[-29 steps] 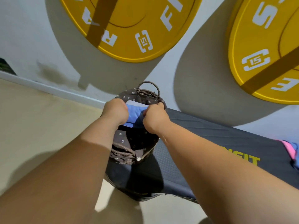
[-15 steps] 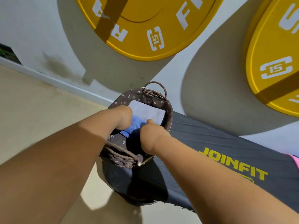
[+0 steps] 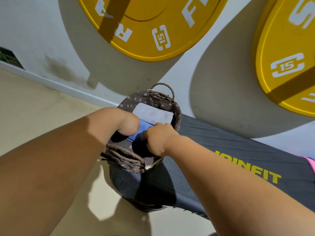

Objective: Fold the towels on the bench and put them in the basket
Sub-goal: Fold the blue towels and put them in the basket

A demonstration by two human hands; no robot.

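**A:** What takes up most of the view?

**B:** A pale wall [image 3: 34, 31] with two yellow discs hung on it, the left plate [image 3: 150, 23] and the right plate [image 3: 286, 57]. Both carry white lettering and a "15" mark. A beige floor [image 3: 34, 108] lies below the wall.

**A:** And the bench?

**B:** The bench [image 3: 221, 150] is dark and ribbed, with yellow "JOINFIT" lettering. It runs from the right edge down to a rounded end at the lower centre.

**A:** Where is the basket?

**B:** The basket [image 3: 144, 97] stands on that end of the bench, close to the wall. It is brown wicker with a looped handle at each end and a brown liner dotted with small white flowers.

**A:** What about the towels?

**B:** A grey towel [image 3: 153, 114] lies inside against the far wall of the basket, folded into a flat rectangle. A blue towel [image 3: 141, 130], also folded, sits partly inside the basket just nearer than the grey one and touching it. A strip of pink towel [image 3: 311, 163] shows on the bench at the right edge, well apart from the basket.

**A:** How are the hands placed?

**B:** Both forearms reach forward over the basket. The left hand [image 3: 122, 121] bends down at the wrist, knuckles up, and grips the blue towel's left edge. Its fingertips are hidden below. The right hand [image 3: 158, 138] is curled round the towel's right edge, fingers folded in and thumb side toward the grey towel.
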